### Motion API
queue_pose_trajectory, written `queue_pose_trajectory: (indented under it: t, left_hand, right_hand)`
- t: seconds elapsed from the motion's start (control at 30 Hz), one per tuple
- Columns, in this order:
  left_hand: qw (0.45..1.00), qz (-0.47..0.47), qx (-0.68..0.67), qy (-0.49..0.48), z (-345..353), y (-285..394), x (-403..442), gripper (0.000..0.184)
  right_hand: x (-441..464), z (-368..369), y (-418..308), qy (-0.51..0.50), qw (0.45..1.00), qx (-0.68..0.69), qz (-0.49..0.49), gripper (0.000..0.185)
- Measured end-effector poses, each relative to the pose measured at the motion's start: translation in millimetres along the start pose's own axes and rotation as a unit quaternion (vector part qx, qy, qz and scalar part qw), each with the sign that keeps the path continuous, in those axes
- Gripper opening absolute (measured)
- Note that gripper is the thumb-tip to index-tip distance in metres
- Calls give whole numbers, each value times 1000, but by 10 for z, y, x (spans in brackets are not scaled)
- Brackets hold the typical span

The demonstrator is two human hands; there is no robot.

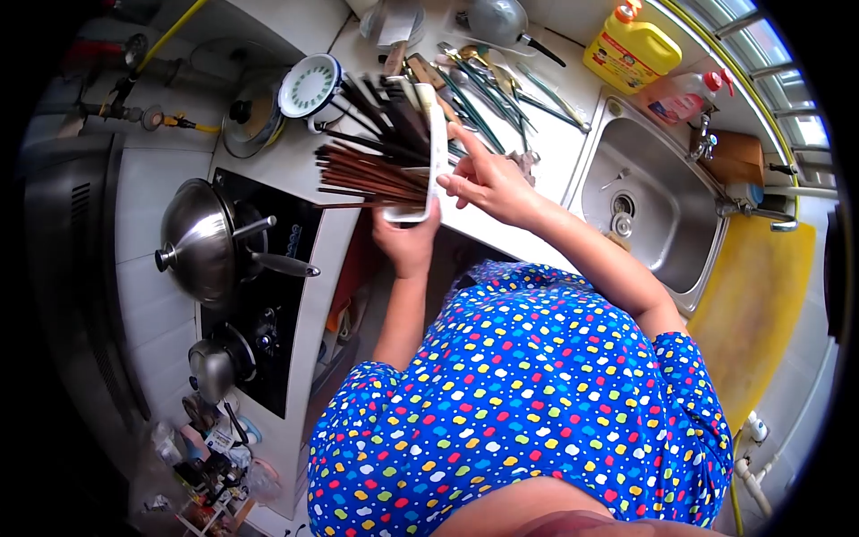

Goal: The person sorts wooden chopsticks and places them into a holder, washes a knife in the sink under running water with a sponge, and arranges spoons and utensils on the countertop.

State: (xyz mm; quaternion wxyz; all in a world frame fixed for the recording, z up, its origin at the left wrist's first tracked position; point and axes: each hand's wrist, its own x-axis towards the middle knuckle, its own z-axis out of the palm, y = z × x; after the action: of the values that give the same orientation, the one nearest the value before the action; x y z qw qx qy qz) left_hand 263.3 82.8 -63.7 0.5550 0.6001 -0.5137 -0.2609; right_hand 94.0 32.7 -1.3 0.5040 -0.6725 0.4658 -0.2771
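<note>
A white chopstick holder point(437, 152) is tilted on its side over the counter edge, its open end facing left. Dark chopsticks point(389, 121) and reddish-brown chopsticks point(371, 174) fan out of it, some blurred. My left hand point(407, 242) grips the holder's lower end from below. Beside the holder's right wall is my right hand point(497, 183), index finger and thumb stretched out and apart. Its fingertips are close to the wall; I cannot tell whether they touch. On the counter behind lies a spread of loose utensils point(488, 85), including long green-handled ones and a cleaver point(394, 36).
To the right is a steel sink point(658, 188), with a yellow jug point(631, 54) and a red-capped bottle point(684, 98) behind it. A lidded wok point(201, 237) and a small pot point(215, 369) stand on the black stove point(268, 295). A patterned enamel bowl point(310, 87) sits left of the chopsticks.
</note>
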Motion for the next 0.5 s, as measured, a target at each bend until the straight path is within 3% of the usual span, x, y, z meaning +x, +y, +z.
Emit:
queue_pose_trajectory:
  t: [0.07, 0.13, 0.2, 0.23, 0.37, 0.5]
  left_hand:
    - [997, -34, -54, 36, -84, -301, 110, 54]
    - [996, -10, -54, 74, -173, -475, 260, 56]
    - [994, -11, -15, 106, -257, -634, 384, 56]
    - [987, -34, -74, 140, -264, -690, 445, 61]
    - [989, -56, 9, 138, -355, -867, 634, 58]
    - [989, -71, -9, 132, -380, -1035, 716, 61]
  right_hand:
    - [-19, 10, 32, -36, 999, 25, -17, 75]
    - [-91, 5, 128, -45, 998, 42, -12, 67]
    - [-171, -56, 259, -79, 996, -38, 0, 55]
    - [-234, -82, 263, -68, 997, -29, 18, 41]
    - [-390, -190, 460, -67, 994, -41, 76, 32]
    - [-514, -259, 663, -44, 994, -31, 93, 33]
